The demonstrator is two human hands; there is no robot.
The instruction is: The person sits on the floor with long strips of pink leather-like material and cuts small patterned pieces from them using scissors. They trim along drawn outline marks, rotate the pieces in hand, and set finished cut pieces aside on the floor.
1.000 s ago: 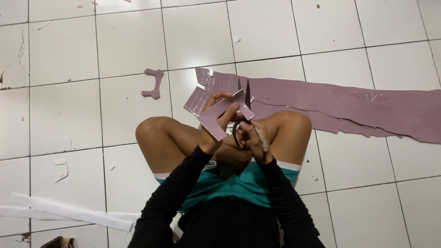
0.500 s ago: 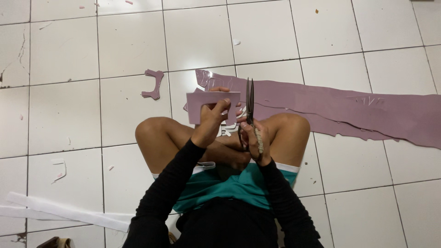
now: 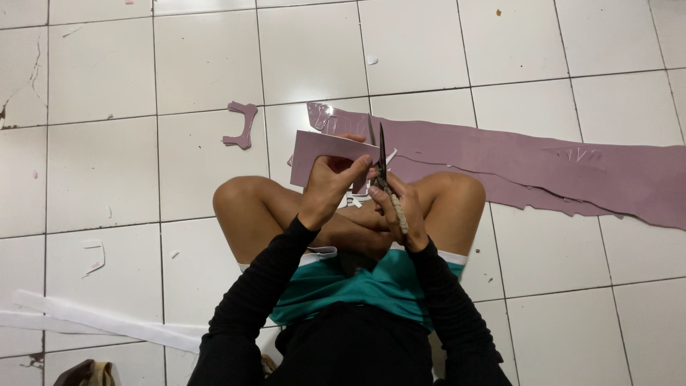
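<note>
Since half a second ago, the mauve piece (image 3: 325, 154) has been turned a little flatter in the left hand (image 3: 330, 187), and the scissors (image 3: 384, 171) have been kept upright at its right edge.

Head view: the left hand is seen closed on the piece, the thumb laid on its near face and the fingers curled behind its lower edge, at about 11 o'clock from the crossed knees. The right hand (image 3: 400, 211) is seen wrapped round the scissors' handles, its fingers bent tight; the dark blades point towards 12 o'clock and are parted only narrowly, touching the right edge of the held piece. How far the handles are squeezed cannot be told. The piece is held above the lap, in front of a long mauve sheet (image 3: 543, 168) that is spread on the white tiled floor (image 3: 107, 171) from 12 o'clock out to 3 o'clock. A small mauve offcut (image 3: 241, 126) lies on the tiles at 10 o'clock, well apart from the hands. White strips (image 3: 100, 323) lie at 8 o'clock beside the black sleeve.
</note>
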